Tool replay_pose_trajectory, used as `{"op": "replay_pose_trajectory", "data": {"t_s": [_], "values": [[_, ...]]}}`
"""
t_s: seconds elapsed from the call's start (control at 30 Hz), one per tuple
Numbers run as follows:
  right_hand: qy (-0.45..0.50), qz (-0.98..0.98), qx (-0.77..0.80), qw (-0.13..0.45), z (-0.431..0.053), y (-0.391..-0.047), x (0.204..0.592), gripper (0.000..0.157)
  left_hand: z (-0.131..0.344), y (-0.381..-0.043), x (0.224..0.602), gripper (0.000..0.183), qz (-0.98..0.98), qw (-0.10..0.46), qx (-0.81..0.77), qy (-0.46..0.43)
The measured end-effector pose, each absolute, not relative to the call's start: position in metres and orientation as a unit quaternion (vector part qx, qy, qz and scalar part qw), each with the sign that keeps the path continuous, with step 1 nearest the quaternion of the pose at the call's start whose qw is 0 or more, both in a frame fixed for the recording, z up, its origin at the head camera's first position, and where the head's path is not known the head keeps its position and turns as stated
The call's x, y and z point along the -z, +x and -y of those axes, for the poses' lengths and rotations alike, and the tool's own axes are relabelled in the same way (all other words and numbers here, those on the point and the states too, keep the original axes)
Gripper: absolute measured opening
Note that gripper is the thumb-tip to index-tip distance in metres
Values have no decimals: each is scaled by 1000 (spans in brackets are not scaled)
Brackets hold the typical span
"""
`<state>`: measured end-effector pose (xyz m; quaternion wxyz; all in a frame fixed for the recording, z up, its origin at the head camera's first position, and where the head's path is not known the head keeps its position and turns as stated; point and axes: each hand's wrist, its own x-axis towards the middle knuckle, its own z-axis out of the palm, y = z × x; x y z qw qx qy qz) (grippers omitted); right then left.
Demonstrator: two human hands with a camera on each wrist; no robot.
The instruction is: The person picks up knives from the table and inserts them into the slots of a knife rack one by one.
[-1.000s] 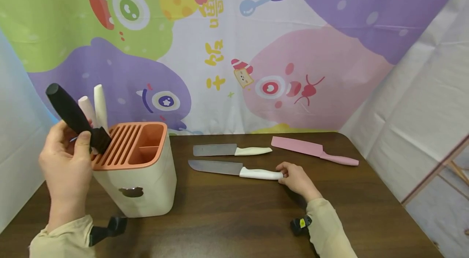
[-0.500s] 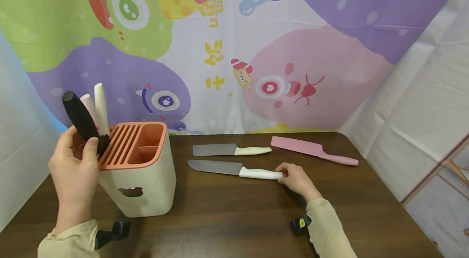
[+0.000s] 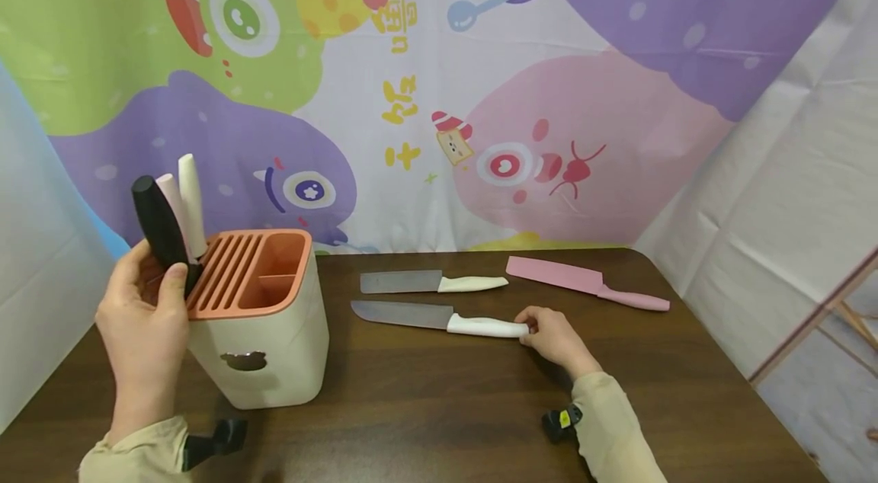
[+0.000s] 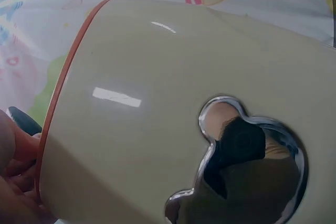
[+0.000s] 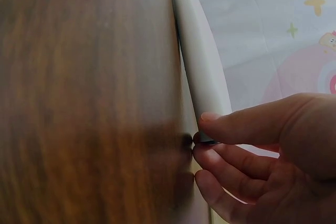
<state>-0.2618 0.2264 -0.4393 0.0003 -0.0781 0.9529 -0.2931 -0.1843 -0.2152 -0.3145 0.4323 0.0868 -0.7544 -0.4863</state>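
Note:
At the left, my left hand (image 3: 142, 308) grips a black-handled knife (image 3: 159, 220) near the base of its handle. The knife leans at the leftmost slots of the knife block (image 3: 264, 361), a cream box with an orange slotted top; its blade is hidden. Fingers of that hand show at the orange rim in the left wrist view. My right hand (image 3: 554, 338) pinches the handle end of a white-handled knife (image 3: 487, 326) lying on the table. In the right wrist view the thumb (image 5: 231, 124) lies on top of this white handle (image 5: 202, 51), with fingers underneath.
Pink (image 3: 171, 197) and cream handles (image 3: 191, 201) stick up from the block behind the black one. A cream-handled cleaver (image 3: 473, 283) lies behind the white-handled knife, and a pink cleaver (image 3: 562, 275) farther right. A printed curtain (image 3: 425, 201) hangs behind the brown table (image 3: 411, 414).
My left hand has moved right, and the black handle has tipped more upright and sunk lower against the block. My right hand and the knives on the table have stayed put.

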Motion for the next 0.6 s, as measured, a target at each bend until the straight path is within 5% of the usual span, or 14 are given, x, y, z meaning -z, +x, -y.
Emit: {"op": "replay_pose_trajectory", "data": {"t_s": [0.6], "values": [[-119,-949,293,-21,-234,-259,427,18,212,-184,316,37,757,461,455,83]]}}
